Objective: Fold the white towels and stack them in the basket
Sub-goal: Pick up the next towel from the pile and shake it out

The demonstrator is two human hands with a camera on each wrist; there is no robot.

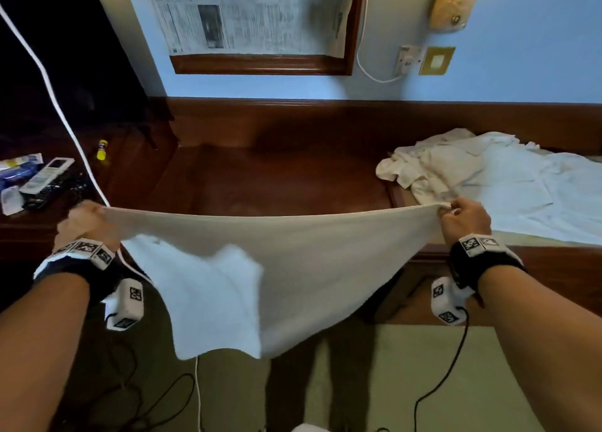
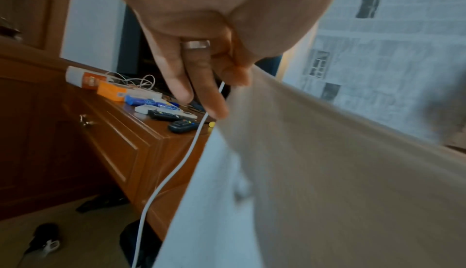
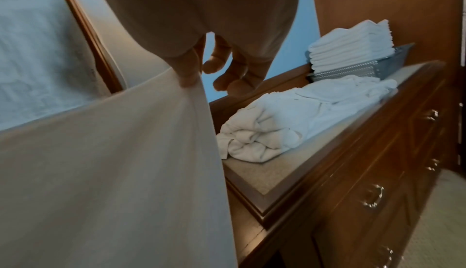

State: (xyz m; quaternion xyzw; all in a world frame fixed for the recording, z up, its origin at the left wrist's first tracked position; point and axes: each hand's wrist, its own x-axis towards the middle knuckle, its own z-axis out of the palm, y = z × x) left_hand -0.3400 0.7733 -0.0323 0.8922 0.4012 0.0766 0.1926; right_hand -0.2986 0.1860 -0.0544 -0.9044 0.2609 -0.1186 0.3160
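Observation:
I hold one white towel (image 1: 270, 262) stretched in the air between both hands, in front of the wooden counter. My left hand (image 1: 86, 221) pinches its left top corner; in the left wrist view the towel (image 2: 315, 172) hangs from that hand (image 2: 227, 85). My right hand (image 1: 462, 218) pinches the right top corner (image 3: 186, 85), the other fingers loosely curled. The towel's lower edge sags and is blurred. A pile of unfolded white towels (image 1: 472, 174) lies on the right counter. In the right wrist view a grey basket (image 3: 373, 69) holds a stack of folded towels (image 3: 353, 45) beyond the pile (image 3: 290, 122).
Remote controls (image 1: 45, 180), packets and a yellow tube (image 1: 102, 149) lie on the left cabinet. A white cable (image 1: 49, 79) runs down past my left hand. Dark wooden counter (image 1: 260, 177) sits ahead, newspaper-covered frame (image 1: 254, 17) on the wall. Black cables trail over the floor.

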